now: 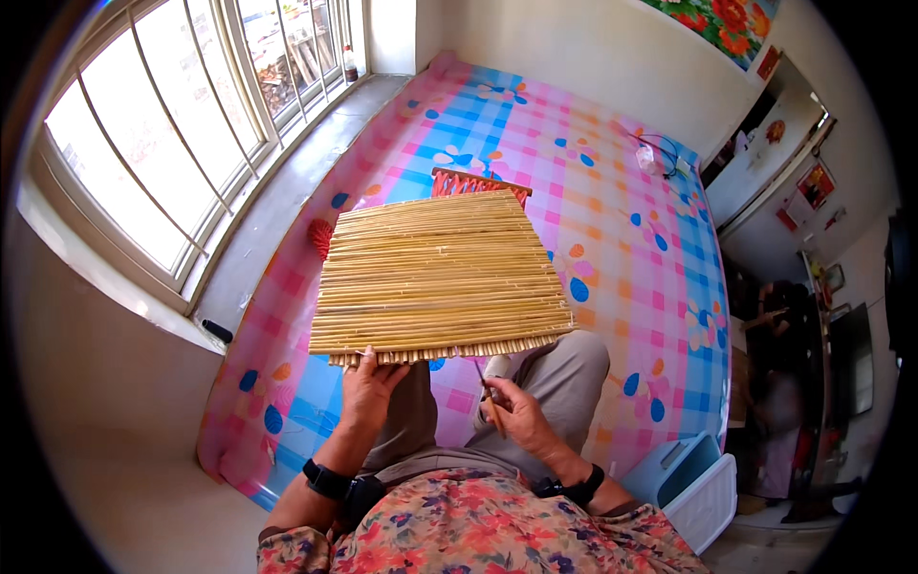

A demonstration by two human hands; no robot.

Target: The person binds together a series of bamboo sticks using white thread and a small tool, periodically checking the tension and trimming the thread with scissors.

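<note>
- Sheet [612,249]: big checked plastic cover w/ pink, blue and orange squares and flower prints, lying over a raised platform, running from the window wall to the far corner.
- Window [163,124]: wide, white-framed w/ bars, letting in bright light at left; grey sill [277,201] running along the sheet's left edge.
- Mat [440,277]: panel of thin yellow-tan stalks laid side by side, sitting mid-sheet in front of the person, near edge lying over the knees, far edge reaching toward the wall. Stalk ends sticking out in a row along the near edge.
- Frame [478,182]: orange-red piece w/ threads, peeking out from under the mat's far edge; a red tuft [321,234] showing just beside the mat's left edge.
- Person: sitting cross-legged, grey trousers [555,373], floral shirt, dark bands on both wrists.
- Bin [693,483]: pale blue and white plastic box, sitting on the floor off the sheet's near right corner.
- Left hand [368,387]: fingers curling up against the mat's near edge at its left part, touching the stalk ends; looks like pinching there, grip not clear.
- Right hand [516,411]: over the right knee, just below the mat's near edge, fingers closing round a stick [488,394].
- Stick: thin, reddish-brown, pointing up-left toward the mat edge, tip not touching it.
- Pen-like dark thing [217,331]: lying on the sill's near end.
</note>
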